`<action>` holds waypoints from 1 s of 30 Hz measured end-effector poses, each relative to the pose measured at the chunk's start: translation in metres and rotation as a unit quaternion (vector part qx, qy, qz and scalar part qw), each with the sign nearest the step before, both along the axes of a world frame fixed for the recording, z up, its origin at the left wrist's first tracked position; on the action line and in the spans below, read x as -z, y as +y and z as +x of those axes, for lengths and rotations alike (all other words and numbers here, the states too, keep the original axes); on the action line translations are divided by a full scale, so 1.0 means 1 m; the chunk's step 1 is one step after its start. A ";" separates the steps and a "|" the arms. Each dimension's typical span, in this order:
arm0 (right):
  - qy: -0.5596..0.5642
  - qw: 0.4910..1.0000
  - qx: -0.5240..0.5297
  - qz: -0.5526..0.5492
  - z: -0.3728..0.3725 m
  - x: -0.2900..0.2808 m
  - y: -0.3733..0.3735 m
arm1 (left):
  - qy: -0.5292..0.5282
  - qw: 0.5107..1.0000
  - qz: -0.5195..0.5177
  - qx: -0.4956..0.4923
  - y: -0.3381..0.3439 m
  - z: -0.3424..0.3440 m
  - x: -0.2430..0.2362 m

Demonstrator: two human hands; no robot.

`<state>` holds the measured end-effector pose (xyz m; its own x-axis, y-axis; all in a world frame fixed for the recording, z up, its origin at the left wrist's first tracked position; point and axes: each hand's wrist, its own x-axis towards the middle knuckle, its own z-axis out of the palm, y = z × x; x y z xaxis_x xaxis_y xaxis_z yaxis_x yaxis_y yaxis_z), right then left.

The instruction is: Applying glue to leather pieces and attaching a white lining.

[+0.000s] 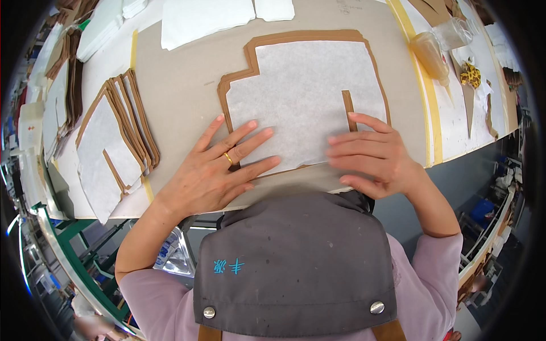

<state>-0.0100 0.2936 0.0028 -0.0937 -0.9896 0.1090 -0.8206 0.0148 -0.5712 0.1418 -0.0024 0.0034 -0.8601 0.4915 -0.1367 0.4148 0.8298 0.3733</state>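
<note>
A white backing sheet (301,79) lies flat on a slightly larger brown panel (307,37), whose rim shows along the top and sides. Brown shows through a narrow slot (348,102) in the sheet's right half. My left hand (219,162), with a gold ring, rests with fingers spread over the lower left corner of the sheet and panel. My right hand (372,152) is over the lower right part, fingers apart and slightly blurred. Neither hand holds anything. Whether the right fingertips press on the sheet, I cannot tell.
Several similar brown-and-white panels (111,136) lie fanned at the left. More white sheets (207,23) are at the far edge. On the right are a bottle of yellowish liquid (429,57), a clear plastic container (455,34) and scissors with leopard-patterned handles (470,75). The table's front edge runs near my apron (296,261).
</note>
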 end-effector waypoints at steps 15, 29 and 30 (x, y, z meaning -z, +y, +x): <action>0.116 0.993 0.022 0.011 0.022 -0.003 -0.030 | -0.032 0.999 0.006 -0.005 -0.004 -0.001 0.001; 0.212 0.924 0.316 0.042 -0.107 0.027 -0.012 | 0.122 0.988 0.049 -0.080 0.033 -0.119 0.020; 0.138 0.926 0.350 0.021 -0.112 0.024 -0.013 | 0.112 0.989 0.039 -0.088 0.033 -0.118 0.023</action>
